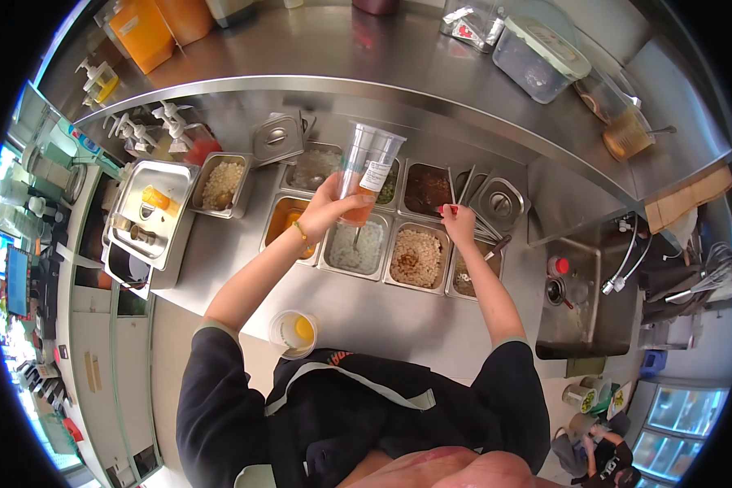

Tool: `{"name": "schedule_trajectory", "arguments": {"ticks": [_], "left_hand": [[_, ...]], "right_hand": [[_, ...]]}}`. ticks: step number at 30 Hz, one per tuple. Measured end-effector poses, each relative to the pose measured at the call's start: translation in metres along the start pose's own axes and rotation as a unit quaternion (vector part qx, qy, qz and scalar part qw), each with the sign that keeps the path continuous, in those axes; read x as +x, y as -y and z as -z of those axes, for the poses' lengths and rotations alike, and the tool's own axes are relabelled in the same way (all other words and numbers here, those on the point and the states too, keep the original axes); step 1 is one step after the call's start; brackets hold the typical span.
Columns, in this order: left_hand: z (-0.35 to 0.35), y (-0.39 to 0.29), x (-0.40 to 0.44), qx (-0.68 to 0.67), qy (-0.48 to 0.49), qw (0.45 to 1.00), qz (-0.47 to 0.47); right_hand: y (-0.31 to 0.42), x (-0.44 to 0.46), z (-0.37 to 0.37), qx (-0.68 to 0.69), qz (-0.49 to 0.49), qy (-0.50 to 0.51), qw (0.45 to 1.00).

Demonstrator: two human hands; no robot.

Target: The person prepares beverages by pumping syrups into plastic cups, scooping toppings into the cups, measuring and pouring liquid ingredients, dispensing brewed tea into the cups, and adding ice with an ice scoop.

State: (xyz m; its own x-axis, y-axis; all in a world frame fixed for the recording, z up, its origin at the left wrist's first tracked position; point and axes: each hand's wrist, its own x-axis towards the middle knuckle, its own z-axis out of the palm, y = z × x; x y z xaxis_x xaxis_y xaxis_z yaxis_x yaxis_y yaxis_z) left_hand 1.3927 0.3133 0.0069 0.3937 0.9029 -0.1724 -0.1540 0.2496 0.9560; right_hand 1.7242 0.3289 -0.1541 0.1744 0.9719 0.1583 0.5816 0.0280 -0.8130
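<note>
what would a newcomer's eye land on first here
Probably the clear cup, raised in the left hand over the pans, orange at its base. Next, the right hand pinching something red beside the dark-filled pan, then a pale tub at the near edge of the counter.

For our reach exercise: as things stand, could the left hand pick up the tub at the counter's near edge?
Probably not: the left hand is holding a clear cup, though the way to the tub looks free.

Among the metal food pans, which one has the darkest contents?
The back-row pan just left of the right hand: its contents look dark reddish-brown, not pale, orange or green like the rest.
</note>
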Motion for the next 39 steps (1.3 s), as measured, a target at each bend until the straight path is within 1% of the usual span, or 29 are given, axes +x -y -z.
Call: {"name": "schedule_trajectory", "arguments": {"ticks": [1,2,5,6,11,12,13,14,15,17,18,21,22,25,27,28,29,31,32,34,35,37,39], "left_hand": [[0.002,0.005,0.004,0.013,-0.010,1.000,0.004],[0.003,0.010,0.006,0.018,-0.031,0.999,0.014],[0.023,0.040,0.031,0.043,-0.013,0.999,0.022],[0.025,0.043,0.032,0.061,-0.032,0.997,0.033],[0.044,0.080,0.058,0.063,-0.011,0.998,0.011],[0.047,0.086,0.062,0.063,-0.013,0.998,0.007],[0.051,0.091,0.066,0.062,-0.014,0.998,0.003],[0.055,0.097,0.070,0.059,-0.016,0.998,0.003],[0.055,0.099,0.071,0.060,-0.020,0.998,0.005],[0.053,0.096,0.070,0.065,-0.027,0.997,0.011],[0.052,0.094,0.069,0.071,-0.031,0.997,0.015],[0.051,0.089,0.064,0.043,-0.023,0.999,0.015],[0.053,0.088,0.064,0.057,-0.022,0.998,0.009],[0.060,0.090,0.064,0.088,-0.012,0.996,0.000],[0.064,0.096,0.067,0.096,0.003,0.995,-0.001],[0.065,0.100,0.069,0.118,0.002,0.993,-0.030],[0.067,0.104,0.071,0.140,0.001,0.988,-0.060],[0.063,0.098,0.073,0.171,0.016,0.982,-0.074],[0.062,0.093,0.075,0.179,0.034,0.982,-0.059],[0.068,0.098,0.086,0.205,0.032,0.977,-0.050],[0.077,0.114,0.097,0.221,0.013,0.973,-0.057],[0.076,0.114,0.100,0.243,-0.008,0.968,-0.058],[0.069,0.102,0.096,0.274,-0.015,0.961,-0.043]], "right_hand": [[-0.005,0.000,0.003,0.032,-0.058,0.011,0.998],[-0.015,0.001,0.002,0.060,-0.084,0.011,0.995],[-0.012,-0.003,0.003,0.146,-0.164,-0.007,0.976],[-0.009,-0.004,0.003,0.159,-0.177,-0.012,0.971],[-0.013,-0.008,-0.002,0.209,-0.226,-0.043,0.951],[-0.019,-0.006,-0.006,0.141,-0.147,-0.059,0.977],[-0.024,-0.005,-0.010,0.071,-0.067,-0.073,0.993],[-0.029,-0.004,-0.013,0.000,0.014,-0.086,0.996],[-0.021,-0.002,-0.012,-0.038,0.084,-0.083,0.992],[0.014,0.001,-0.010,-0.114,0.221,-0.075,0.966],[0.015,0.002,-0.015,-0.114,0.210,-0.034,0.971],[0.017,-0.004,-0.023,-0.126,0.236,0.000,0.964],[0.015,-0.005,-0.021,-0.119,0.237,0.002,0.964],[0.010,-0.015,-0.013,-0.090,0.194,0.018,0.977],[0.011,-0.019,-0.004,-0.076,0.190,0.030,0.978],[0.013,-0.021,0.001,-0.069,0.187,0.036,0.979],[0.015,-0.022,0.005,-0.051,0.163,0.043,0.984],[0.016,-0.022,0.010,-0.010,0.116,0.057,0.992],[0.010,-0.021,0.010,-0.003,0.107,0.058,0.993],[-0.003,-0.017,0.011,0.012,0.089,0.061,0.994],[-0.007,-0.015,0.011,0.044,0.045,0.056,0.996],[-0.009,-0.013,0.012,0.108,-0.043,0.048,0.992],[-0.015,-0.010,0.008,0.171,-0.123,0.014,0.977]]}}
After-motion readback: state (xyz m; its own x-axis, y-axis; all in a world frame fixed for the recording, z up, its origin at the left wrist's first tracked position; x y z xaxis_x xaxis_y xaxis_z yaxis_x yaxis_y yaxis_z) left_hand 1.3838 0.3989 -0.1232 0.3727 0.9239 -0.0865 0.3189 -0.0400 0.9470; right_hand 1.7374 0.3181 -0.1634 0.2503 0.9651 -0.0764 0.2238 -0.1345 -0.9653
